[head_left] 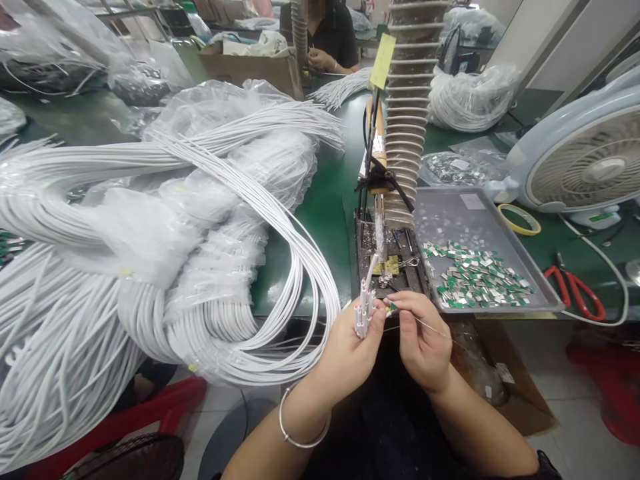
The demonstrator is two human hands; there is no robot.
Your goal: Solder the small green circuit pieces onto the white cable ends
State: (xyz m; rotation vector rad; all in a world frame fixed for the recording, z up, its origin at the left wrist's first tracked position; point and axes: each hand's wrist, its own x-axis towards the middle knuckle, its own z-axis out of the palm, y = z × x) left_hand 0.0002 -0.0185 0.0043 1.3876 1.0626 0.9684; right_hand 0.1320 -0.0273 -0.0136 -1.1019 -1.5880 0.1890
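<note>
My left hand (pixel 353 360) is closed round a bundle of white cables (pixel 364 313), whose cut ends stand up above the thumb. The rest of these cables loops off to the left. My right hand (pixel 424 337) pinches a thin solder wire (pixel 431 327) that trails out to the right. Between the fingertips of both hands is a small green connector board (pixel 391 307), partly hidden by them. Just beyond the hands a soldering iron (pixel 380 220) is fixed upright, tip down, over a dark stand (pixel 367 240) strewn with solder bits.
Many small connectors lie in a grey tray (pixel 510 223) on the right. Near it are red-handled pliers (pixel 583 293), a yellow tape roll (pixel 520 219) and a fan (pixel 590 147). Bagged cable coils (pixel 200 220) fill the left. A ribbed duct (pixel 413 100) hangs ahead; a person (pixel 325 40) sits opposite.
</note>
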